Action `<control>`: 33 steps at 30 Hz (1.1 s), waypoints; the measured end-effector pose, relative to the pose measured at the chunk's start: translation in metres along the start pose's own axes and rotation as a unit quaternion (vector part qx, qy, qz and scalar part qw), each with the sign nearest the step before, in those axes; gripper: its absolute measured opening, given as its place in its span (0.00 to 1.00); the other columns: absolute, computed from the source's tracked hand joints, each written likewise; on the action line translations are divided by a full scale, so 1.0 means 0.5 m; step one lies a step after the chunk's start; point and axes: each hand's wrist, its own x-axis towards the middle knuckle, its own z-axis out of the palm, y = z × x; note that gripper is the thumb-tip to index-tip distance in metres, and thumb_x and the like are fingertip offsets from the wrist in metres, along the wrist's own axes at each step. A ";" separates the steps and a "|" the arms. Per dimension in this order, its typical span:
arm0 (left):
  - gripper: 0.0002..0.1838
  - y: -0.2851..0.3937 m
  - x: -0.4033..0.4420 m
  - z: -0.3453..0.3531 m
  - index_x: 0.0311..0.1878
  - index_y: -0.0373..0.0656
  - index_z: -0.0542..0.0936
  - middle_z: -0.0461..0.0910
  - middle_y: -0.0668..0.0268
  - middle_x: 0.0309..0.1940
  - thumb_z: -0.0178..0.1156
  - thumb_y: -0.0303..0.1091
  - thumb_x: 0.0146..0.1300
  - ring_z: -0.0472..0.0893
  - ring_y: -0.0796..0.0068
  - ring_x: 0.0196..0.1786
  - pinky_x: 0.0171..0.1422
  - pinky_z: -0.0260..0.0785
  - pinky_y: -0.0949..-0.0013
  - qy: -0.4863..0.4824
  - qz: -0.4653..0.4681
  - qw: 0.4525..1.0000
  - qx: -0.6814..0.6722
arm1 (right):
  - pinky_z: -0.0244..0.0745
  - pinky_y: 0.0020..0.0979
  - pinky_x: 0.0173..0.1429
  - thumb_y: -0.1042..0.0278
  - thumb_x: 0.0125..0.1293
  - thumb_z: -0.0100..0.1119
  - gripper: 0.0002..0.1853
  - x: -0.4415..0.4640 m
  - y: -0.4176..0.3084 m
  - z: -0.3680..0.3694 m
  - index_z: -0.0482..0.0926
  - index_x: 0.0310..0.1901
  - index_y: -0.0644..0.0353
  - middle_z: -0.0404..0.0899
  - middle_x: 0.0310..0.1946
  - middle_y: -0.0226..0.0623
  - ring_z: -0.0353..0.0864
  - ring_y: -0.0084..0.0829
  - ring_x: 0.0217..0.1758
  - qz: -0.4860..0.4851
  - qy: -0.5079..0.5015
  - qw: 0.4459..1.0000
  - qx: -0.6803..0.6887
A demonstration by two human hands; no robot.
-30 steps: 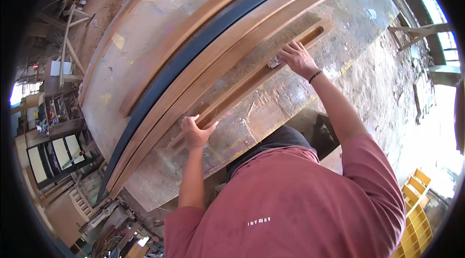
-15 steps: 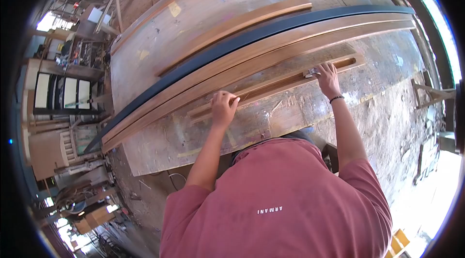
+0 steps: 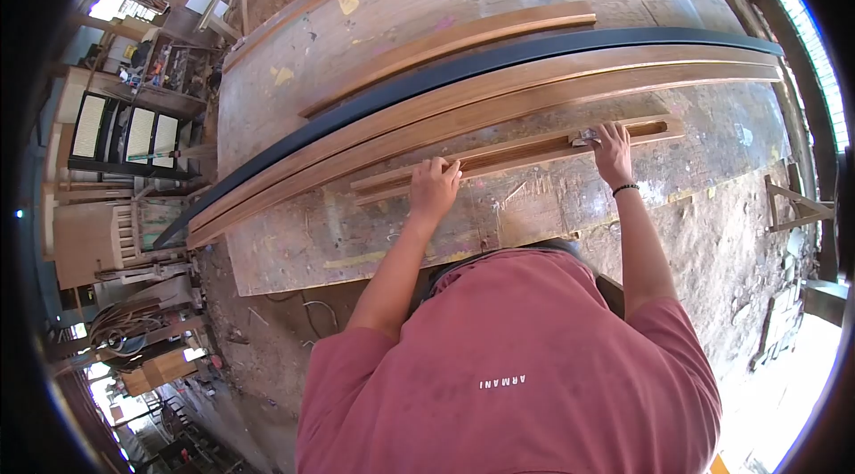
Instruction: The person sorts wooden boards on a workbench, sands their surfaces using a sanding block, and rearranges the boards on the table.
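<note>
The grooved wooden piece [image 3: 524,158] lies on the desk [image 3: 401,238], on the near side of the long wooden strips [image 3: 499,98]. The right hand [image 3: 612,153] has its grip closed on a small greyish object [image 3: 584,137], make unclear, at the groove. The left hand [image 3: 434,186] touches the piece, fingers bent; whether that grip clasps it cannot be told.

Grooved piece [image 3: 525,162]: smooth wood; dark strip [image 3: 534,49]: matt; tabletop [image 3: 534,211]: rough, paint-stained; shirt [image 3: 508,332]: matt cloth
</note>
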 end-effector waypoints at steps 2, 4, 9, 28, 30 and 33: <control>0.16 0.009 -0.008 -0.006 0.60 0.57 0.91 0.80 0.67 0.43 0.68 0.44 0.72 0.79 0.62 0.50 0.53 0.71 0.55 0.007 0.012 1.000 0.027 | 0.70 0.50 0.70 0.69 0.64 0.73 0.17 -0.001 0.001 0.000 0.82 0.55 0.52 0.79 0.52 0.39 0.75 0.49 0.63 -0.001 -0.002 1.000 0.001; 0.19 0.017 -0.012 -0.011 0.64 0.56 0.89 0.78 0.67 0.43 0.66 0.46 0.74 0.78 0.63 0.49 0.53 0.71 0.55 -0.034 0.000 0.999 0.022 | 0.70 0.50 0.69 0.69 0.64 0.73 0.18 0.001 -0.002 -0.005 0.81 0.55 0.53 0.80 0.51 0.39 0.75 0.49 0.63 -0.002 -0.004 1.000 0.000; 0.21 0.028 -0.013 -0.015 0.68 0.54 0.88 0.79 0.64 0.45 0.65 0.45 0.76 0.78 0.61 0.51 0.52 0.70 0.54 -0.064 -0.010 0.998 0.024 | 0.70 0.50 0.69 0.69 0.64 0.73 0.18 0.003 -0.006 -0.007 0.81 0.55 0.54 0.80 0.51 0.39 0.76 0.49 0.62 -0.009 0.001 1.000 0.001; 0.21 0.025 0.031 -0.031 0.62 0.50 0.87 0.80 0.61 0.48 0.69 0.43 0.68 0.78 0.58 0.57 0.62 0.69 0.49 -0.091 0.017 0.995 -0.031 | 0.70 0.51 0.68 0.69 0.64 0.72 0.17 -0.014 -0.003 0.008 0.82 0.54 0.54 0.80 0.51 0.39 0.76 0.50 0.61 -0.005 0.014 1.000 -0.007; 0.22 0.025 0.037 -0.018 0.63 0.50 0.87 0.80 0.62 0.48 0.70 0.43 0.67 0.78 0.58 0.57 0.61 0.69 0.50 -0.065 0.074 0.995 -0.011 | 0.70 0.52 0.70 0.68 0.64 0.71 0.18 -0.015 0.027 0.022 0.82 0.56 0.53 0.80 0.51 0.40 0.76 0.50 0.62 -0.002 0.023 1.000 -0.009; 0.25 0.056 0.057 -0.002 0.66 0.49 0.86 0.79 0.63 0.50 0.70 0.44 0.66 0.78 0.59 0.58 0.61 0.68 0.50 -0.071 0.134 0.988 0.023 | 0.69 0.52 0.72 0.72 0.65 0.63 0.16 -0.010 0.016 -0.011 0.82 0.55 0.54 0.80 0.53 0.40 0.75 0.49 0.66 0.009 0.007 1.000 -0.012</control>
